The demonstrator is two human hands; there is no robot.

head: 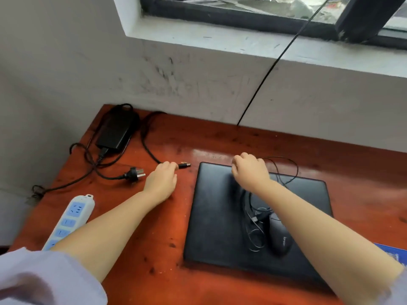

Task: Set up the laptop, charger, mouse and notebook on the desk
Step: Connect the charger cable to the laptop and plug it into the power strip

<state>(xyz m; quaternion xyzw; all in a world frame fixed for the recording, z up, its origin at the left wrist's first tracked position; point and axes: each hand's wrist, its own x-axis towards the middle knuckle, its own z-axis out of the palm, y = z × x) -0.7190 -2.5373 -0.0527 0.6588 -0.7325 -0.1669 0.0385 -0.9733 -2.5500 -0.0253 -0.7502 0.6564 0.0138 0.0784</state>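
pinching charger plug point(184, 165), laptop point(253, 216) closed

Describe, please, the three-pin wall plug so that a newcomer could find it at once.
Start at the red-brown wooden desk and go to its left half, between the black charger brick and the white power strip. The wall plug lies there unplugged, with bare metal prongs, unlike the slim connector by the left hand.

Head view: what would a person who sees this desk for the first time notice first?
The closed black laptop lies on the red-brown desk, with a wired mouse on its lid. The left hand holds the charger's connector cable beside it, and the right hand rests at the lid's far edge. The charger brick lies in the far left corner.
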